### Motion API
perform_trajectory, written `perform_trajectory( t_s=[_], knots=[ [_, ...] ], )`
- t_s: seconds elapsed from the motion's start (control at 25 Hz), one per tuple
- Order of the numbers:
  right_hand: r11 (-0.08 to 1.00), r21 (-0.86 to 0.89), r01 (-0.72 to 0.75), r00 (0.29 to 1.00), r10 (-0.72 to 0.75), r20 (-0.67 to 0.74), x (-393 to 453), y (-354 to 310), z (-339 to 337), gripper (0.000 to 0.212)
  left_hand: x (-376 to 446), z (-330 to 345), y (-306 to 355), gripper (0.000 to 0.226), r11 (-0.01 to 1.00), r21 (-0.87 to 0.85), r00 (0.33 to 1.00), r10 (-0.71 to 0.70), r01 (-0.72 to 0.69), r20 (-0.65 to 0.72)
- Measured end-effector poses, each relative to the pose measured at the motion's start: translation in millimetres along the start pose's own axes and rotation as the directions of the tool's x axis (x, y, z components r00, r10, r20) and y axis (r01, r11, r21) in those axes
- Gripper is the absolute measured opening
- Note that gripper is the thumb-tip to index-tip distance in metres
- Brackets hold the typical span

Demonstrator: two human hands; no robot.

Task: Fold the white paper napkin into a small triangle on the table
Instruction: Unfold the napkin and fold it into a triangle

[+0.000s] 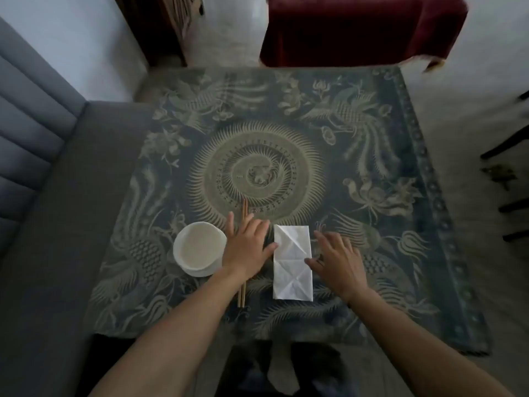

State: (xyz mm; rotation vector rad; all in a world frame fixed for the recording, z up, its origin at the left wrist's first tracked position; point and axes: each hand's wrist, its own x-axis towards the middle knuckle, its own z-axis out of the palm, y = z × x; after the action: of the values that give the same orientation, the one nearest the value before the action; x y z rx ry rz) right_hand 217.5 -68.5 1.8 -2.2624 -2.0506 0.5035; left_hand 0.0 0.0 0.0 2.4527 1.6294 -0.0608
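1. White paper napkin (292,262), folded into a tall narrow rectangle, flat on the bench (372,156) in the lower centre of the frame; crossed diagonal creases in both its upper and lower halves, one horizontal crease across the middle.
2. Bench draped in a dark blue-grey cloth with a pale spiral medallion at centre and bird and flower figures round the edges.
3. Left hand (246,247) palm down just left of the napkin, fingers spread and pointing toward the top of the frame, thumb tip touching the napkin's left edge near its upper half; grip spread, pinching nothing.
4. Right hand (336,260) palm down just right of the napkin, fingers splayed, thumb tip at the napkin's right edge close to the middle crease; grip spread, holding nothing.
5. Pair of thin wooden chopsticks (243,293) lying lengthwise under the left hand and wrist, tips showing above the fingers and ends showing below the forearm.
6. Round white shallow bowl (197,247) on a white plate, at lower left of centre, just beside the left hand; touching or not, cannot tell.
7. Grey ribbed upholstered sofa (37,156) along the left of the frame.
8. Dark red cloth-covered furniture (357,27) at upper centre-right, beyond the far edge of the bench.
9. Bare forearms entering from the bottom edge, one on each side of the napkin.
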Motion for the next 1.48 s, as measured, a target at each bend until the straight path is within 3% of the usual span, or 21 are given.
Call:
perform_trajectory(
  t_s=[0.08,0.24,0.44,0.56,0.68,0.8,0.92,1.12,1.2,1.28,1.36,1.44,1.48],
  knots=[
    [1.000,0.014,0.006,0.999,-0.007,0.045,10,-8,14,0.070,17,5,3,0.048,0.999,-0.039,1.000,0.006,-0.005,0.014],
    [1.000,0.016,-0.009,0.997,0.008,0.073,16,-14,34,0.073,43,16,12,0.025,0.972,-0.186,0.989,-0.147,0.144,-0.006],
    [0.999,0.048,0.000,0.998,-0.003,0.060,17,-8,39,0.071,55,26,16,0.007,0.888,-0.328,0.944,-0.326,0.323,0.045],
    [0.997,0.070,-0.009,0.998,0.005,0.066,17,-6,39,0.072,57,24,18,0.005,0.838,-0.399,0.926,-0.361,0.373,0.107],
    [0.993,0.114,-0.021,1.000,0.019,0.018,16,-9,35,0.072,50,16,22,0.009,0.732,-0.562,0.922,-0.336,0.385,0.195],
    [0.982,0.182,-0.047,0.997,0.056,-0.043,17,-22,25,0.069,38,4,32,0.006,0.499,-0.760,0.904,-0.316,0.416,0.287],
    [0.944,0.309,-0.114,0.993,0.114,0.019,18,-36,18,0.069,29,-7,42,0.004,0.294,-0.856,0.895,-0.279,0.426,0.350],
    [0.815,0.548,-0.188,0.978,0.210,0.023,22,-33,15,0.013,30,-14,41,0.005,0.251,-0.913,0.946,-0.047,0.321,0.320],
    [0.711,0.646,-0.277,0.948,0.313,0.063,25,-23,11,0.016,37,-12,32,0.014,0.319,-0.893,0.948,-0.121,0.317,0.294],
    [0.562,0.750,-0.348,0.917,0.370,0.148,30,-11,4,0.017,49,-6,21,0.036,0.587,-0.767,0.966,-0.146,0.259,0.215],
    [0.371,0.836,-0.406,0.890,0.369,0.268,34,0,-6,0.017,64,-2,15,0.067,0.809,-0.568,0.971,-0.009,0.147,0.239],
    [0.205,0.853,-0.481,0.852,0.342,0.398,35,12,-18,0.013,76,-3,22,0.079,0.893,-0.446,0.924,0.116,0.064,0.364],
    [0.154,0.841,-0.518,0.829,0.331,0.450,35,17,-23,0.011,81,-2,27,0.073,0.905,-0.423,0.901,0.159,0.029,0.403]
  ],
)
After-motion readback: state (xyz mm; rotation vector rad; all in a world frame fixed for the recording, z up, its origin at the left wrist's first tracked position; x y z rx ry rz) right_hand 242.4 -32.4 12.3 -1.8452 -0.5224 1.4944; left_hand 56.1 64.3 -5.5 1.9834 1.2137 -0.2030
